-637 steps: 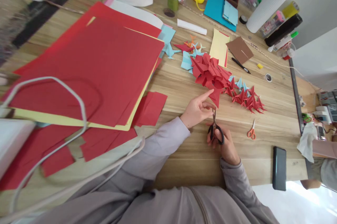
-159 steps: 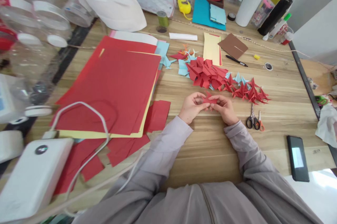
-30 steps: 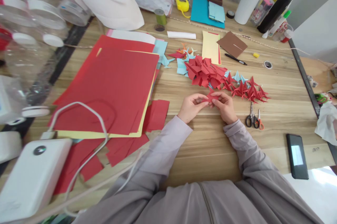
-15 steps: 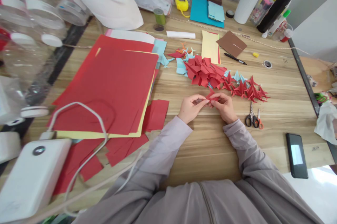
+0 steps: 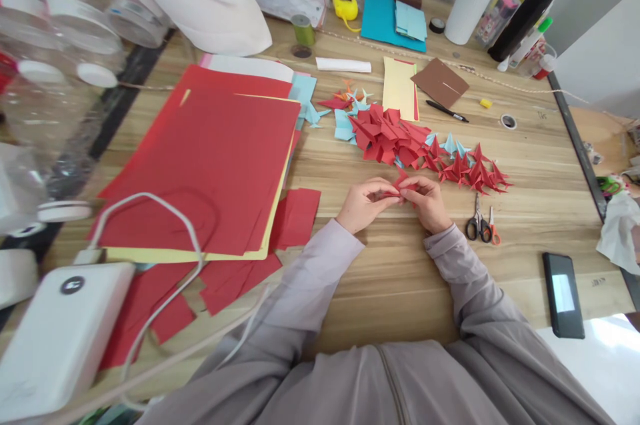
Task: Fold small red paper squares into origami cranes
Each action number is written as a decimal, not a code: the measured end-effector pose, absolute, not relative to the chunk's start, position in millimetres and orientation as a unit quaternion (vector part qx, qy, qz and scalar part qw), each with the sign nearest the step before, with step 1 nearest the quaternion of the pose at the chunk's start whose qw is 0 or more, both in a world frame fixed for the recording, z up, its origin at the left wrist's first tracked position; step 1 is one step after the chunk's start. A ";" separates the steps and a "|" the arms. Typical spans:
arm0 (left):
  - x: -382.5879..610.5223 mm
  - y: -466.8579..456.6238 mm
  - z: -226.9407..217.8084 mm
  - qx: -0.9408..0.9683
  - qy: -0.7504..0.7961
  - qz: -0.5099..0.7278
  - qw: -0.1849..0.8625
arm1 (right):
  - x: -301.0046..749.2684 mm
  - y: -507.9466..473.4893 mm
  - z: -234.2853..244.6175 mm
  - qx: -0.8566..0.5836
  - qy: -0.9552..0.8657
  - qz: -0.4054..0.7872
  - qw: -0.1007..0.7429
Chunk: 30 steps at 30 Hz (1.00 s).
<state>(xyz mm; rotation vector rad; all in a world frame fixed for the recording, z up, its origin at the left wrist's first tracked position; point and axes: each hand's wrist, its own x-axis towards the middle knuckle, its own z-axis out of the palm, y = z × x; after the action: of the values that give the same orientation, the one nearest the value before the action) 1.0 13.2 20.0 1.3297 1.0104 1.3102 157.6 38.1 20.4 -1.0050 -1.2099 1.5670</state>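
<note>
So the work here is a small red paper piece (image 5: 402,176), held between the fingertips just above the wood with one point sticking up toward 12 o'clock. Left hand (image 5: 364,205) comes in from about 8 o'clock, right hand (image 5: 427,202) from about 4, and both are closed down to a thumb-and-finger pinch on the paper, other fingers curled in. The exact fold is too small and covered to make out.

Tips, if you ask me: let one hand anchor the piece while the other does the shaping, pinch right at the crease, and go light near that point, since thin tips probably crumple easily. Line up edges before pressing hard. I'd also keep knuckles clear of the red folded heap (image 5: 387,135) sitting near the hands at 12.

Compared with about twenty seconds ago: back then the right hand has the black scissors (image 5: 479,218) up against red paper. Now they're lying at 4 o'clock from the hands, right beside the orange scissors (image 5: 495,233), and both hands are on the paper. The phone (image 5: 563,295), farther out at 4, has a lit screen now; it's dark in that earlier shot.
</note>
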 end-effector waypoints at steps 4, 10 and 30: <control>-0.5 13.3 19.0 0.555 0.420 0.535 0.479 | 158.6 38.1 20.3 -0.394 -0.492 0.641 0.438; -0.4 12.8 21.8 0.538 0.441 0.522 0.493 | 158.8 37.3 17.7 -0.388 -0.503 0.636 0.439; 0.4 12.6 26.4 0.428 0.482 0.530 0.550 | 156.4 36.2 25.4 -0.394 -0.519 0.634 0.417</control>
<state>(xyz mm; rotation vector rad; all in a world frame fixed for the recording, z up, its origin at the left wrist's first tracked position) 0.4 12.6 26.4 1.0132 1.1419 1.2549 156.4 36.2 25.4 -0.9886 -1.3026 1.5919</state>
